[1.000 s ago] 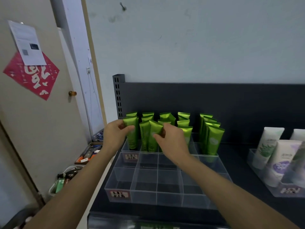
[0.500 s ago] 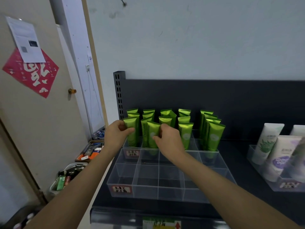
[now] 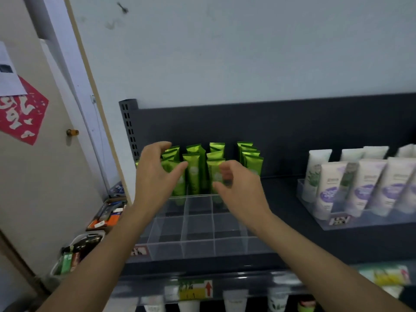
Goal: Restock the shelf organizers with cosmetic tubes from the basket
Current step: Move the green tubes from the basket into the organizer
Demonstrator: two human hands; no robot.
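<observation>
Your left hand (image 3: 155,176) and right hand (image 3: 239,190) have released the green tubes (image 3: 194,174), both now loosely open, empty.

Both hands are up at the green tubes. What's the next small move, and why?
Probably lower the left hand to the basket for more tubes: it and the right hand seem to hold nothing, and green tubes fill only the back rows of the organizer.
</observation>
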